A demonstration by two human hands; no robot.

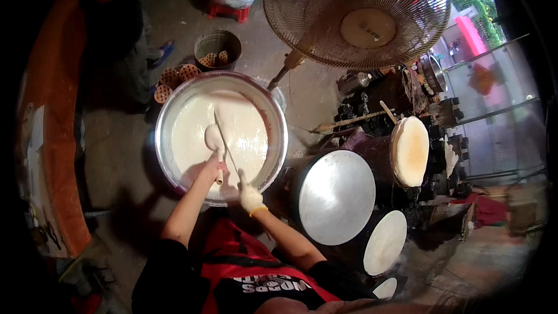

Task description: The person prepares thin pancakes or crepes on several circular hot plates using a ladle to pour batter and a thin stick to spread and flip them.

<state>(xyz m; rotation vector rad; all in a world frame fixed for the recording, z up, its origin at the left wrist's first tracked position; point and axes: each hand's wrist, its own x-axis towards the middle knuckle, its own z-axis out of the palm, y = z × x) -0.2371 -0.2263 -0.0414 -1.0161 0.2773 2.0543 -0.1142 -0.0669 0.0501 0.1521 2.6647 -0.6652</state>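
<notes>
A large steel basin (185, 106) of creamy white batter (250, 122) is below me. My left hand (214, 167) grips the short handle of a batter-coated ladle (210, 137), held over the batter. My right hand (251, 197), in a pale knit glove, grips a long thin flat blade or stick (228, 151) that slants up across the ladle's bowl. Right of the basin are a bare round metal griddle (336, 196) and, behind it, a griddle holding a pale round cake with a browned centre (411, 150).
Another person (113, 35) stands at upper left. A large fan (302, 17) stands ahead, near a bucket (229, 40) and perforated briquettes (170, 78). A red stool (229, 11) holds a wrapped bundle. More round griddles (383, 241) are at lower right, an orange-brown counter (61, 186) at left.
</notes>
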